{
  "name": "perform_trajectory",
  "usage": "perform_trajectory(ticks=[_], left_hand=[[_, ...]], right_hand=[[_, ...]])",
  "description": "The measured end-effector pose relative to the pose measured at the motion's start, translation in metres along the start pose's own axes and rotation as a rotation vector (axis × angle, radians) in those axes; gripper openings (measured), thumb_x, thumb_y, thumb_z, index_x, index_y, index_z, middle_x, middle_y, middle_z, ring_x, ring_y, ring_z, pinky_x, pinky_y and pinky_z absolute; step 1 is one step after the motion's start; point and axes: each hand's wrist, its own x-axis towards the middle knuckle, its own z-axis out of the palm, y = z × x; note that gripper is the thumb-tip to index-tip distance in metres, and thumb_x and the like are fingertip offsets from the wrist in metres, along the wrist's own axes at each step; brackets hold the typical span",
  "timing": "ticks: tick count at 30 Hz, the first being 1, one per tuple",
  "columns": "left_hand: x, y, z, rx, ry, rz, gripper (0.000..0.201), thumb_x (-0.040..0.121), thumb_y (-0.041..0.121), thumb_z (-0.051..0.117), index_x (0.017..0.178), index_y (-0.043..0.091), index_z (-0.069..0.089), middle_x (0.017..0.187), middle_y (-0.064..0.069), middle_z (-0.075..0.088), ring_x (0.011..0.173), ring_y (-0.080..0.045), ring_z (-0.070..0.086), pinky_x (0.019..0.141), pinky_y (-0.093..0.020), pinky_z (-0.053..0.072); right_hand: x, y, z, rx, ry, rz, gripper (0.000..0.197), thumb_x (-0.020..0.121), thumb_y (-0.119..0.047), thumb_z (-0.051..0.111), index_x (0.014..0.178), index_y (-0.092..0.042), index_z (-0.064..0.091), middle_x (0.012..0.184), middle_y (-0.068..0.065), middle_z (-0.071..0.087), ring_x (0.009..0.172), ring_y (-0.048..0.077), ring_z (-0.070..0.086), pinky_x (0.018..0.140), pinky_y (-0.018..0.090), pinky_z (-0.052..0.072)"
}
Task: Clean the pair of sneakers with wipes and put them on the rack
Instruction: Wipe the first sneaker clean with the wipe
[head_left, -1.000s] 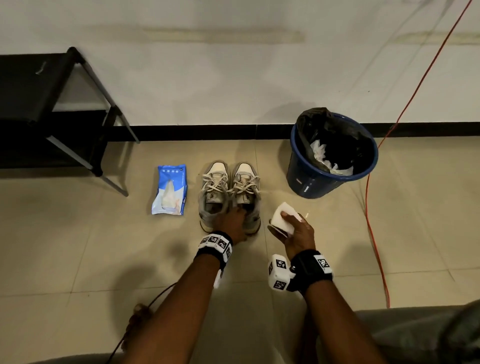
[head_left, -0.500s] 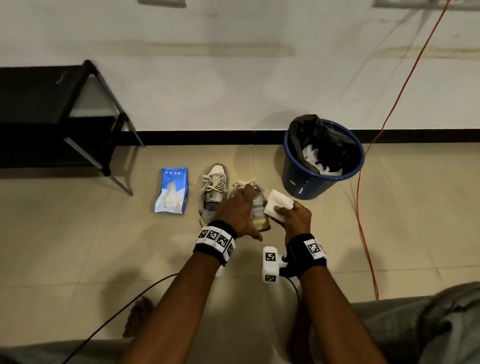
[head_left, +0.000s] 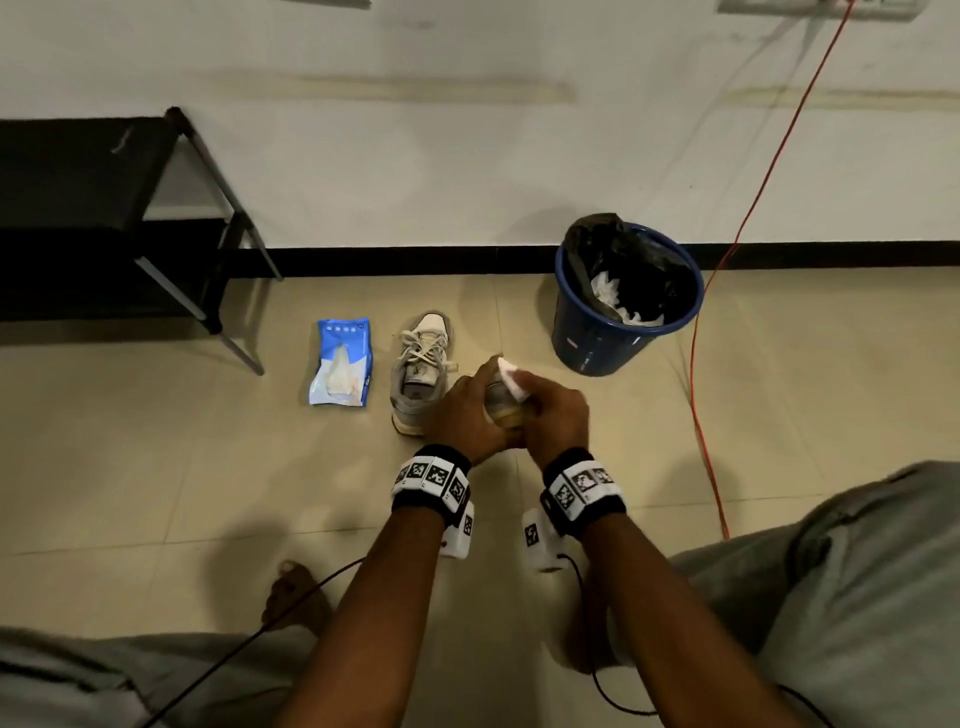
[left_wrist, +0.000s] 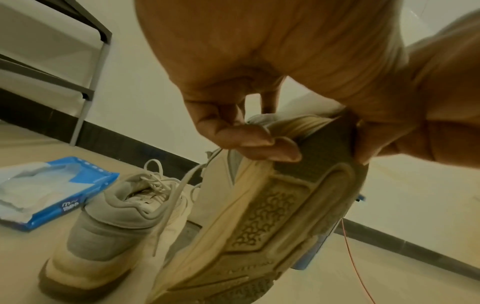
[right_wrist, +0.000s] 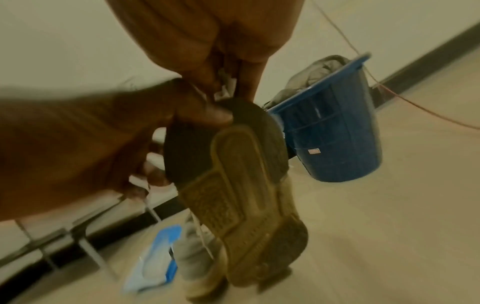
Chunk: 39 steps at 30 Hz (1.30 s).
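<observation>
Blue bin (head_left: 597, 332) (black liner), orange cable (head_left: 748, 208) alongside

The person wears a black fabric wristband (head_left: 431, 480) on the left wrist and another black wristband (head_left: 582, 491) on the right, each ringed with white square tags printed in black-and-white patterns. A small white camera block (head_left: 540, 540) hangs under each wrist, trailing a thin black cable (head_left: 597, 680). Grey trousers (head_left: 857, 597) cover both legs; the foot (head_left: 291, 597) is bare.

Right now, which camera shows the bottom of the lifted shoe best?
The left wrist view: the lifted shoe shows its patterned sole large and sharp. The right wrist view shows the sole too, but blurred. The head view mostly hides it behind both hands.
</observation>
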Motion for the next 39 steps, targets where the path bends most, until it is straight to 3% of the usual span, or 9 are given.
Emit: perform_trajectory(ticks=[5,8,11,15,18,22,25,28,39], left_hand=[[0.001,-0.010,-0.005,0.016,-0.026,-0.015,0.118,0.047,0.048,0.092,0.145,0.028,0.031,0.134,-0.001,0.056,0.116,-0.023,0.058,0.095,-0.043,0.052],[0.005,-0.014,-0.008,-0.007,-0.031,-0.060,0.100,0.040,0.049,0.091,0.125,0.028,0.042,0.113,0.004,0.064,0.097,-0.019,0.064,0.082,-0.043,0.057],[0.005,-0.010,-0.004,0.047,-0.075,-0.058,0.095,0.037,0.055,0.088,0.115,0.027,0.042,0.104,0.003,0.064,0.090,-0.021,0.063,0.077,-0.040,0.056],[0.003,-0.010,0.005,0.057,-0.033,-0.058,0.070,0.062,0.040,0.082,0.117,0.023,0.044,0.108,-0.002,0.065,0.095,-0.025,0.065,0.079,-0.042,0.056],[0.002,-0.008,0.005,0.092,-0.068,-0.041,0.084,0.051,0.044,0.089,0.118,0.022,0.043,0.106,0.001,0.064,0.089,-0.023,0.063,0.076,-0.040,0.055],[0.002,-0.009,0.005,0.038,-0.040,-0.050,0.081,0.052,0.042,0.089,0.117,0.025,0.044,0.107,0.000,0.066,0.092,-0.023,0.065,0.078,-0.043,0.057],[0.002,-0.004,0.005,0.073,-0.060,-0.048,0.091,0.043,0.046,0.092,0.119,0.025,0.046,0.105,0.003,0.065,0.090,-0.020,0.063,0.077,-0.038,0.056],[0.002,-0.003,0.006,0.064,-0.044,-0.044,0.086,0.049,0.044,0.092,0.120,0.024,0.046,0.108,0.000,0.067,0.094,-0.022,0.065,0.079,-0.041,0.057],[0.006,-0.004,0.007,0.024,0.016,-0.032,0.084,0.055,0.046,0.088,0.125,0.021,0.051,0.111,-0.002,0.068,0.099,-0.023,0.065,0.085,-0.039,0.055]], right_hand=[[-0.016,0.004,0.012,-0.314,-0.183,-0.223,0.061,0.080,-0.019,0.073,0.137,-0.025,0.052,0.146,0.002,0.046,0.121,0.027,0.056,0.098,0.040,0.049],[-0.011,0.008,0.013,-0.446,-0.230,-0.358,0.075,0.071,-0.024,0.082,0.138,-0.025,0.051,0.146,0.004,0.046,0.119,0.031,0.058,0.087,0.044,0.055],[-0.004,0.009,0.008,-0.424,-0.219,-0.220,0.080,0.073,-0.021,0.079,0.143,-0.025,0.043,0.148,0.001,0.044,0.119,0.029,0.058,0.094,0.038,0.051],[-0.022,0.001,0.017,-0.496,-0.210,-0.402,0.062,0.081,-0.021,0.073,0.139,-0.018,0.049,0.144,0.006,0.049,0.118,0.029,0.059,0.085,0.040,0.056],[-0.014,0.004,0.009,-0.516,-0.192,-0.239,0.076,0.076,-0.023,0.076,0.144,-0.019,0.042,0.149,0.003,0.042,0.119,0.028,0.057,0.091,0.038,0.053],[-0.025,0.005,0.006,-0.551,-0.256,-0.451,0.067,0.070,-0.014,0.081,0.133,-0.013,0.056,0.138,0.012,0.054,0.113,0.032,0.062,0.078,0.043,0.059],[-0.021,0.012,-0.002,-0.520,-0.214,-0.293,0.080,0.072,-0.015,0.080,0.143,-0.017,0.044,0.149,0.006,0.042,0.119,0.030,0.058,0.089,0.040,0.054],[-0.028,0.014,-0.005,-0.547,-0.254,-0.479,0.077,0.063,0.001,0.081,0.134,-0.010,0.054,0.140,0.014,0.051,0.114,0.036,0.061,0.079,0.044,0.058],[-0.043,0.016,-0.005,-0.518,-0.152,-0.400,0.071,0.063,0.012,0.068,0.131,-0.008,0.058,0.134,0.015,0.057,0.110,0.036,0.063,0.072,0.043,0.059]])
